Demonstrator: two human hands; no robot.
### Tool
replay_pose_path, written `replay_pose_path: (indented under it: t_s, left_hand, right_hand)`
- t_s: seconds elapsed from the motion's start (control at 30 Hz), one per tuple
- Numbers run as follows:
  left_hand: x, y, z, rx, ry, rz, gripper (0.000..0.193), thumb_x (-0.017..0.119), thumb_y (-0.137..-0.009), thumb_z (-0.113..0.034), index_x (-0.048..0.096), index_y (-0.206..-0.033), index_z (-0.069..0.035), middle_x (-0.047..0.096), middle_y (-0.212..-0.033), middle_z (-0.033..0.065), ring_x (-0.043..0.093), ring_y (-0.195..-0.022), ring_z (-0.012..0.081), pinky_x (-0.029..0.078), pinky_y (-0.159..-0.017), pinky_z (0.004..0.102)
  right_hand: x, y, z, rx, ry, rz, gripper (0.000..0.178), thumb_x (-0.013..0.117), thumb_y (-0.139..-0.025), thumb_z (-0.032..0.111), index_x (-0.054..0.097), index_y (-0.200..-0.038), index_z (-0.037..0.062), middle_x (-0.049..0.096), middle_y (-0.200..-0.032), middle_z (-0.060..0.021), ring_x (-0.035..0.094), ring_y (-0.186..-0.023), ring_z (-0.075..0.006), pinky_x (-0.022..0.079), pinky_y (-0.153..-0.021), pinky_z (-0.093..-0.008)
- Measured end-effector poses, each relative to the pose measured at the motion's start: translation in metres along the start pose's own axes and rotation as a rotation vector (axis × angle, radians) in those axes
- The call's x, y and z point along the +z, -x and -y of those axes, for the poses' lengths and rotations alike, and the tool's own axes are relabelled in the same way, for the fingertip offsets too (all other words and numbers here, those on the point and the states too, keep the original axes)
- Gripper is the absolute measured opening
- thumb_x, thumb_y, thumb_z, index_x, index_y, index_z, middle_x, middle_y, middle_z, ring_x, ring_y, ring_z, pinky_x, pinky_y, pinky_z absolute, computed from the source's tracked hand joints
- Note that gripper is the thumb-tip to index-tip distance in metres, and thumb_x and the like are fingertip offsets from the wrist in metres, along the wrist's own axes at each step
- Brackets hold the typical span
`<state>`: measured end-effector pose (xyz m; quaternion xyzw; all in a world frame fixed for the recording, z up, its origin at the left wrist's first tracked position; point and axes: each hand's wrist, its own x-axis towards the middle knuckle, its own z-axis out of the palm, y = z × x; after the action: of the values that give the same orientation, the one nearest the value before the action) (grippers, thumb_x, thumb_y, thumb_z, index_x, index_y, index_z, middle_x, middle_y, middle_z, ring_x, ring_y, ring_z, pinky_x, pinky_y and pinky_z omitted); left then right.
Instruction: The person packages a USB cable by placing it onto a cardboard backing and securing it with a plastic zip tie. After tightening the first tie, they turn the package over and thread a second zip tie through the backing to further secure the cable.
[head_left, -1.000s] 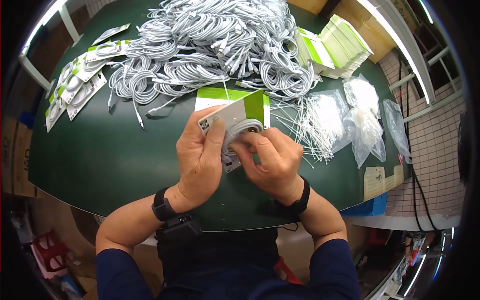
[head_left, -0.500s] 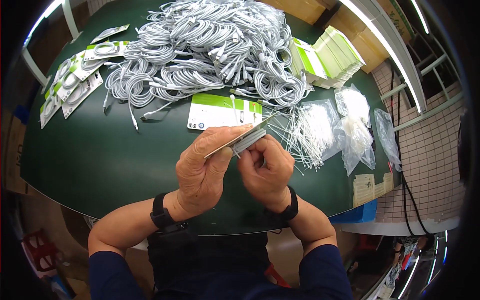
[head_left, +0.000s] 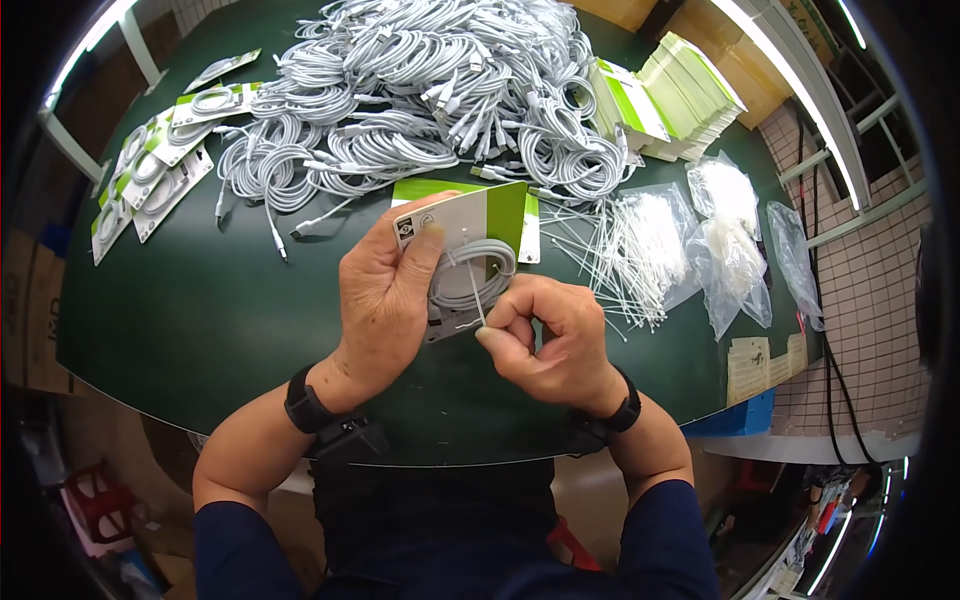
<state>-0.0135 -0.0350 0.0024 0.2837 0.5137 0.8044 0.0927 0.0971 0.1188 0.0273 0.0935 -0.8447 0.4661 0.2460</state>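
In the head view, the left hand [head_left: 383, 285] was closed on the left edge of a white-and-green card [head_left: 505, 212], thumb on the front face and fingers behind, holding it tilted above the dark green table [head_left: 250, 340]. A coiled grey cable [head_left: 500, 256] lay against the card's face, between the two hands. From the coil a thin white tie [head_left: 476, 293] ran toward the wearer, its long axis slanting slightly right, and its end sat between thumb and forefinger of the right hand [head_left: 550, 335], which was pinched shut. The right hand was thus the nearer to the tie's end, just below and right of the coil; the left thumb was nearer the card's upper left corner.
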Motion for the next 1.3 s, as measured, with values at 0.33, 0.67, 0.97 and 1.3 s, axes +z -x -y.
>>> replay_pose_path:
  t_s: [0.33,0.67,0.97,1.3]
  left_hand:
    - [-0.001,0.0,0.012,-0.245,0.145,0.055,0.025,0.055,-0.111,-0.014,0.065,-0.126,0.004,0.075,-0.109,0.0089,0.069,-0.093,0.0093,0.058,-0.082,0.026]
    - [-0.006,0.012,0.012,-0.115,-0.118,0.223,0.03,0.061,-0.108,-0.014,0.06,-0.133,0.002,0.073,-0.111,0.0064,0.066,-0.097,0.0091,0.056,-0.084,0.0265]
    - [-0.002,0.013,0.004,-0.149,-0.056,0.375,0.05,0.071,-0.099,-0.003,0.051,-0.145,0.001,0.066,-0.129,0.0098,0.066,-0.115,0.0149,0.057,-0.097,0.0321]
    - [0.004,0.015,0.007,-0.216,0.066,0.08,0.043,0.068,-0.098,-0.001,0.051,-0.137,0.005,0.068,-0.126,0.0144,0.068,-0.113,0.0158,0.057,-0.097,0.031]
  right_hand:
    - [-0.004,-0.009,0.009,-0.15,0.07,0.06,0.018,0.077,-0.078,-0.005,0.063,-0.086,0.0033,0.071,-0.092,-0.0089,0.061,-0.07,-0.0178,0.05,-0.062,-0.031]
    - [-0.01,-0.005,0.005,-0.147,0.005,0.093,0.017,0.077,-0.08,-0.007,0.065,-0.09,0.0026,0.076,-0.103,-0.0123,0.073,-0.087,-0.023,0.059,-0.077,-0.0321]
    - [-0.014,-0.005,-0.013,-0.095,-0.136,-0.122,0.014,0.072,-0.09,-0.009,0.072,-0.101,-0.001,0.077,-0.104,-0.0154,0.073,-0.088,-0.0208,0.06,-0.078,-0.0318]
    - [0.006,0.003,-0.005,-0.058,-0.273,-0.259,0.007,0.075,-0.094,-0.003,0.071,-0.1,-0.0022,0.078,-0.103,-0.0155,0.073,-0.085,-0.02,0.06,-0.077,-0.031]
